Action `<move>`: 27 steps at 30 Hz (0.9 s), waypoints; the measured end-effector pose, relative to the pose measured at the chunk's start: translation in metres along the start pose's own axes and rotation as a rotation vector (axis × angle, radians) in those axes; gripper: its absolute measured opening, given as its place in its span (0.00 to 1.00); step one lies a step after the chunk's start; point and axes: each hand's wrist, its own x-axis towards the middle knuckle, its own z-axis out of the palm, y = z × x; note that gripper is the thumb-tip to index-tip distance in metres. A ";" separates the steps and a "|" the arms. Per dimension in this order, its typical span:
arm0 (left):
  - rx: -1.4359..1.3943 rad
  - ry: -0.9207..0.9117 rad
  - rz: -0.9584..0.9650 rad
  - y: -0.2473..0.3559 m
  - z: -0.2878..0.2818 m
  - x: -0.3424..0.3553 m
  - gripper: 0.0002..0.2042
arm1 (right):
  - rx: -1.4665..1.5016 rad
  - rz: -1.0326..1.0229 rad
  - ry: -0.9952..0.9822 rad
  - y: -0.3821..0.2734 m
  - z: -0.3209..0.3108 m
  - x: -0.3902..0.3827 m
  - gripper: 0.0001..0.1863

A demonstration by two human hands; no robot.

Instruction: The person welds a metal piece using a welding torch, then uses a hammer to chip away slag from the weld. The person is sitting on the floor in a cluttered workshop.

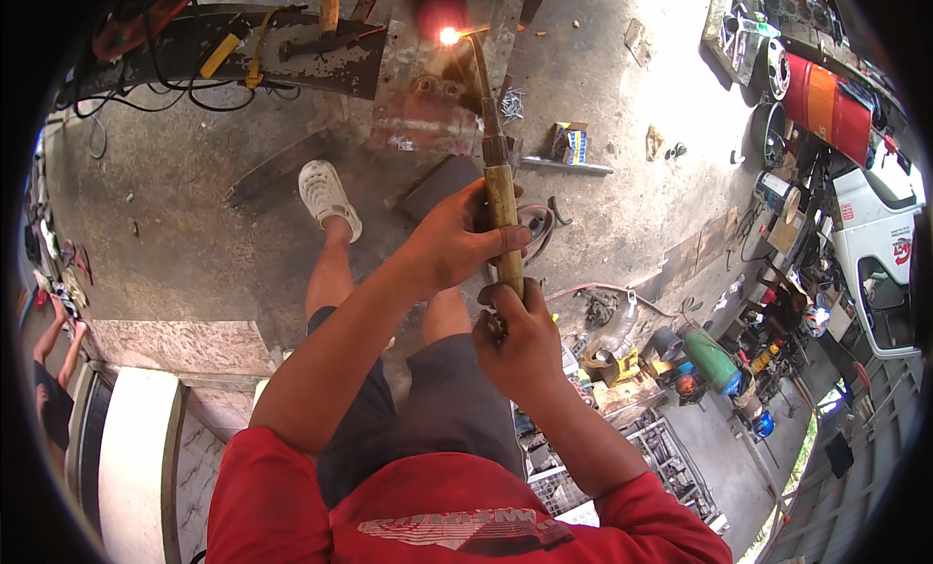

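Observation:
A gas torch point(501, 195) with a worn brass-coloured handle and a long bent metal neck points away from me. My left hand point(455, 236) is closed around the middle of the handle, thumb lying across it. Lower down, my right hand point(523, 339) grips the handle's rear end, fingers curled by the valve area. At the nozzle a bright white-orange glow point(449, 36) burns against a scuffed metal plate point(403, 102). The glare and a dark reddish haze hide the exact contact there.
A dark steel beam point(311, 59) with cables and a hammer lies left of the plate. Loose bolts point(512, 103), a small box point(570, 144) and a metal bar point(564, 165) rest on the floor to the right. A green cylinder point(711, 360) and a red drum point(826, 109) stand farther right.

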 end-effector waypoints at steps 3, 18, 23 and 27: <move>-0.004 0.017 -0.036 -0.005 -0.002 0.003 0.33 | -0.011 0.000 0.005 -0.001 -0.001 0.000 0.12; 0.014 0.007 -0.029 0.002 0.000 0.001 0.32 | -0.002 0.015 -0.009 0.000 -0.002 0.001 0.10; -0.003 -0.012 -0.011 0.003 0.001 0.001 0.32 | 0.002 0.005 -0.001 0.001 -0.002 0.001 0.11; -0.025 -0.030 -0.021 0.001 0.000 0.003 0.32 | -0.019 -0.032 -0.002 0.004 -0.002 0.000 0.15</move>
